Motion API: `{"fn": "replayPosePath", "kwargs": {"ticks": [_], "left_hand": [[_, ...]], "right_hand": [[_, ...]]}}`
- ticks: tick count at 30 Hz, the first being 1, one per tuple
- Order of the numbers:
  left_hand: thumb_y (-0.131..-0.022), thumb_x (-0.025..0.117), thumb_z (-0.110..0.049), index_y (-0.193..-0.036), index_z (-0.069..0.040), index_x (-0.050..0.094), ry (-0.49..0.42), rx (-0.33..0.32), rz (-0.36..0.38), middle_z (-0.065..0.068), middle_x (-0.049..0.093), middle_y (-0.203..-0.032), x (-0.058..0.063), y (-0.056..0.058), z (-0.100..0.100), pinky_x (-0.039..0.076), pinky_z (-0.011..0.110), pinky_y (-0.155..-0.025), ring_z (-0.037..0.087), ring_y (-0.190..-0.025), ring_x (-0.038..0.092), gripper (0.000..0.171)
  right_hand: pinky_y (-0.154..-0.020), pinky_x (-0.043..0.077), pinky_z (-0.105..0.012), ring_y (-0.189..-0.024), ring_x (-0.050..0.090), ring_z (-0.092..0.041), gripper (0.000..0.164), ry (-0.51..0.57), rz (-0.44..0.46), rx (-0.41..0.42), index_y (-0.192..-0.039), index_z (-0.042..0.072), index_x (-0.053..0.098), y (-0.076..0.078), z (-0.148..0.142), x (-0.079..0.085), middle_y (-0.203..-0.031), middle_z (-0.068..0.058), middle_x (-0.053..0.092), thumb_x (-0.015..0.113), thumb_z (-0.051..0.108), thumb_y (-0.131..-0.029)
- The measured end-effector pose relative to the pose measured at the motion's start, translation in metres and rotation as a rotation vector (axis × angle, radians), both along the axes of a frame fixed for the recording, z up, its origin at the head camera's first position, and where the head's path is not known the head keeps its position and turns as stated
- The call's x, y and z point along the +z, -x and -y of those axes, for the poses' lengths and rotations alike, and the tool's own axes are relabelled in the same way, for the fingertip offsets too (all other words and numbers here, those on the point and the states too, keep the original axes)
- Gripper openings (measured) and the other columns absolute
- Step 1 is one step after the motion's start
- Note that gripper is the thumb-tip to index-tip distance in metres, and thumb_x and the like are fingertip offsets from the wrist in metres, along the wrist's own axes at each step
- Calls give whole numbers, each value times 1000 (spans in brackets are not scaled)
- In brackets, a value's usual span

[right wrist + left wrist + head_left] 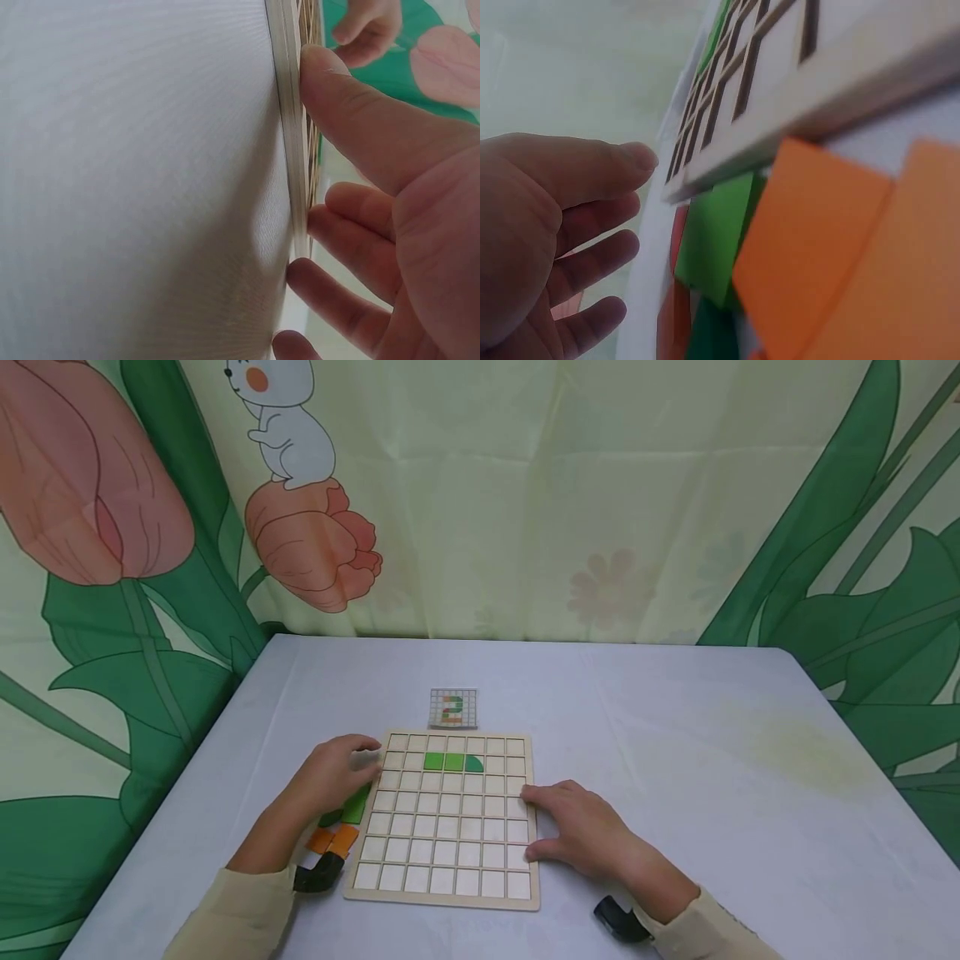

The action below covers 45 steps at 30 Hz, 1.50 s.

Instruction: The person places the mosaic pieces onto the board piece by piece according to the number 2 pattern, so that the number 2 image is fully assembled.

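A wooden grid board (442, 902) lies on the table between both hands. In its second row from the top sit two light green square tiles (443, 762) and a dark green quarter-round tile (474, 764). My left hand (333, 777) is at the board's upper left edge, fingers loosely bent; the left wrist view shows nothing between thumb and fingers. Against the board's right edge, my right hand (581, 831) rests its spread thumb and fingers. The right wrist view shows that thumb (326, 71) touching the wooden edge (292, 135).
Left of the board, partly under my left forearm, lie orange pieces (343, 841) and a green piece (356, 806). Reddish pieces (673, 322) show beside them in the left wrist view. Beyond the board lies a small card (453, 708) with a coloured figure on a grid.
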State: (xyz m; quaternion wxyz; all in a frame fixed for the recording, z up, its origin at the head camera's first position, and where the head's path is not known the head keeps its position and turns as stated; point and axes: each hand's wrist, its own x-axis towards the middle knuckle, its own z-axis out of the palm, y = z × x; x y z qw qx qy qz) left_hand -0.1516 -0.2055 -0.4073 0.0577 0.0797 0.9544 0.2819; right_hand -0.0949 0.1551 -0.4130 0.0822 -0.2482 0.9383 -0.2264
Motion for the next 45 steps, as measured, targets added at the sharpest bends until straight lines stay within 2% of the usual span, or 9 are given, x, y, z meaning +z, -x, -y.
{"fn": "replayPosePath", "kwargs": {"ticks": [7, 13, 22, 31, 38, 45], "left_hand": [[-95, 70, -18, -129, -2, 63, 26, 70, 51, 19, 59, -134, -3, -4, 14, 43, 57, -102, 40, -129, 48, 39], [-93, 71, -18, -130, -2, 63, 37, 92, 61, 21, 58, -134, -7, -8, 23, 45, 57, -100, 41, -127, 49, 40], [-92, 74, -17, -129, -1, 63, 23, 93, 53, 20, 60, -131, -10, -10, 28, 45, 57, -100, 40, -125, 50, 41], [-92, 73, -16, -126, 1, 63, -1, 61, 46, 21, 61, -128, -11, -10, 27, 47, 56, -98, 39, -118, 54, 39], [-92, 73, -15, -127, -1, 64, 4, 72, 68, 19, 62, -128, -13, -8, 24, 51, 51, -94, 35, -114, 57, 39], [-92, 74, -16, -127, -1, 64, 7, 69, 78, 18, 62, -128, -11, -11, 24, 50, 53, -95, 35, -113, 56, 39]], "right_hand": [[-95, 46, -50, -120, 54, -29, 70, 3, 2, -4, -136, 8, 59, -1, 0, 0, -132, -8, 63, 86, 35, -77], [-95, 46, -51, -120, 54, -30, 70, 5, -4, -1, -136, 8, 59, -1, 1, 1, -132, -8, 63, 86, 34, -77], [-94, 47, -50, -119, 55, -29, 69, 4, -4, -2, -136, 9, 59, -2, 0, 2, -131, -8, 63, 86, 34, -77], [-92, 48, -49, -117, 55, -29, 68, 13, -12, 6, -135, 9, 60, -2, 0, 1, -130, -7, 64, 86, 33, -77], [-92, 48, -49, -117, 55, -28, 68, 11, -19, 13, -135, 9, 60, -2, -1, 2, -130, -6, 64, 85, 34, -77], [-92, 48, -50, -117, 55, -29, 68, 7, -21, 15, -135, 9, 59, -3, -2, 3, -130, -7, 64, 85, 35, -78]]}}
